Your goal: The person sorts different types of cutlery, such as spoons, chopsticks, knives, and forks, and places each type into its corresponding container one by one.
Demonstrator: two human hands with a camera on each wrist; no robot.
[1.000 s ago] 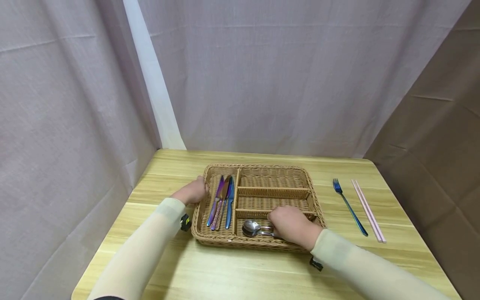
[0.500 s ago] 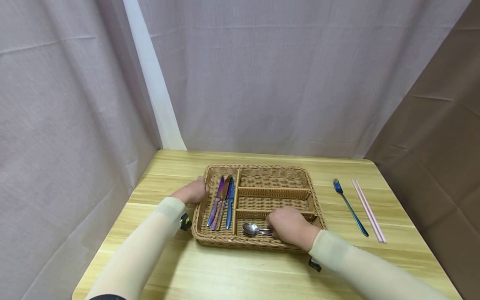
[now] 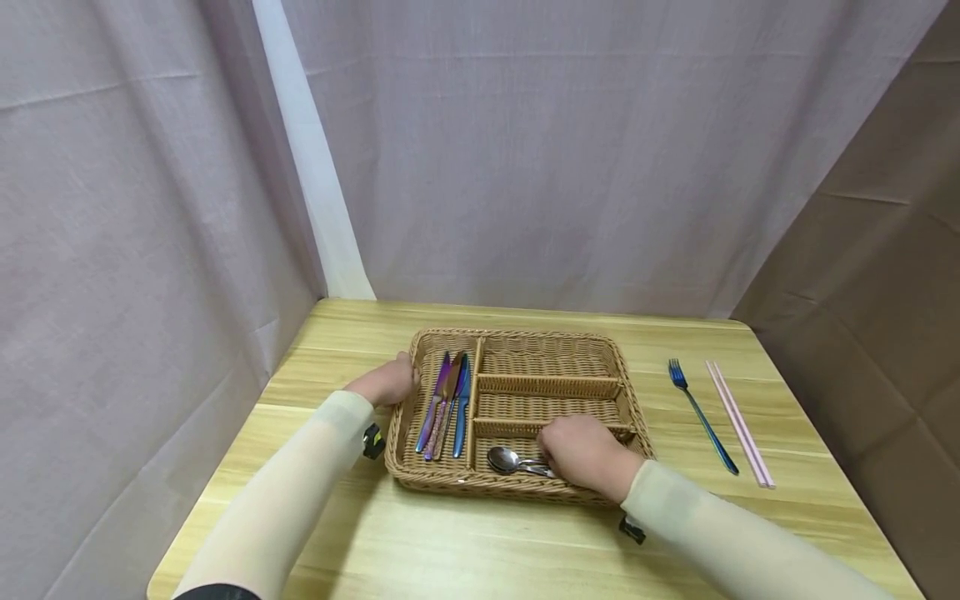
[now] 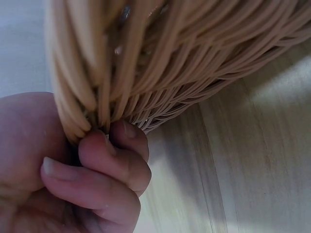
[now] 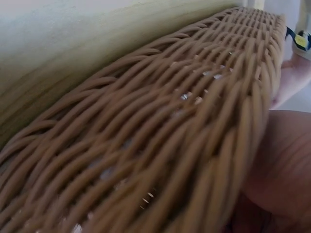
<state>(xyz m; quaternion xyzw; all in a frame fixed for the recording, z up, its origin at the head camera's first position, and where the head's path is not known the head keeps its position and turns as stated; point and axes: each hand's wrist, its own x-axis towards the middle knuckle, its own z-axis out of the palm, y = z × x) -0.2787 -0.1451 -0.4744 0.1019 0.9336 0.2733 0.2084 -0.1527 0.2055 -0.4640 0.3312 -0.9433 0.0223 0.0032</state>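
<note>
A woven wicker cutlery basket (image 3: 525, 483) with several compartments stands on the wooden table. My left hand (image 3: 387, 381) grips its left rim; in the left wrist view the fingers (image 4: 116, 165) curl round the wicker edge. In the front right compartment lie metal spoons (image 3: 504, 459), bowls to the left. My right hand (image 3: 585, 450) is curled over their handles, and the handle ends vanish beneath it. Its fingertips are hidden; the right wrist view shows mostly the basket's outer wall (image 5: 146, 126) and part of the hand. Several knives (image 3: 448, 404), purple, copper-coloured and blue, lie in the long left compartment.
On the table (image 3: 420, 550) to the right of the basket lie a blue fork (image 3: 702, 417) and a pair of pink chopsticks (image 3: 740, 423). Dividers (image 3: 547, 385) separate the basket's right-hand compartments. Grey curtains (image 3: 525, 167) hang behind and at the left, a brown one at the right.
The spoons have shifted slightly under my right hand, and their bowls and handles now lie closer together. My left hand has stayed at the basket's rim.
</note>
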